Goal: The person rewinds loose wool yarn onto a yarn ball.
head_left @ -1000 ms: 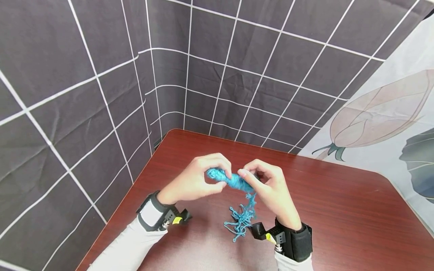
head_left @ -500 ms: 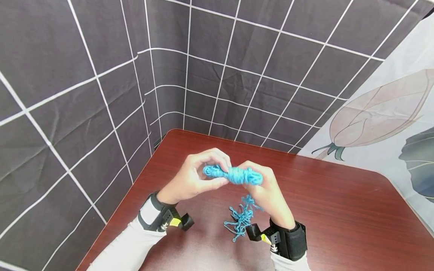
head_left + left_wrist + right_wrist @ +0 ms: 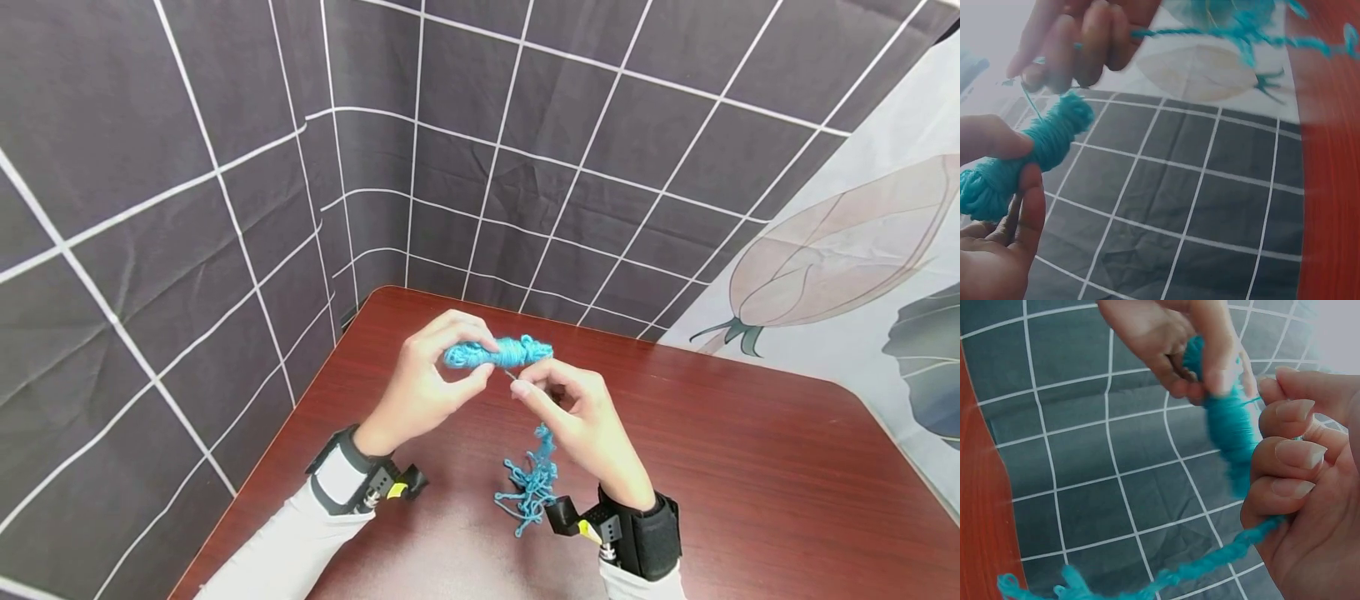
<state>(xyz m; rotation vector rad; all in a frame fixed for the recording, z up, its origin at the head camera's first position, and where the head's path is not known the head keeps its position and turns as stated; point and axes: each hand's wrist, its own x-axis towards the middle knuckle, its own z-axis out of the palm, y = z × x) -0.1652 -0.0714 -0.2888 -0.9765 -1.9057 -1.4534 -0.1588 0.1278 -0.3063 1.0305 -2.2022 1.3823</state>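
Observation:
A blue yarn bundle (image 3: 510, 352), wound round its middle with loops at both ends, is pinched between the thumb and fingers of my left hand (image 3: 420, 379), above the table. To its right my right hand (image 3: 588, 417) pinches a strand of yarn (image 3: 1030, 100) between thumb and forefinger. That strand runs taut from the bundle's windings, plain in both wrist views. The other fingers of the right hand curl over the yarn, and a twisted tail (image 3: 1210, 562) hangs out below them. In the head view this tail drops to a loose tangle of yarn (image 3: 531, 487) on the table.
The reddish-brown wooden table (image 3: 750, 467) lies beneath both hands. Dark grey cloth with white grid lines (image 3: 570, 175) hangs behind and on the left. White cloth with a flower print (image 3: 825, 267) hangs on the right. A camera (image 3: 562, 515) on the right wrist is close to the tangle.
The bundle has moved up and slightly left with my left hand and turned about. My right hand has come from behind the bundle to its lower right, with a strand now stretched between.

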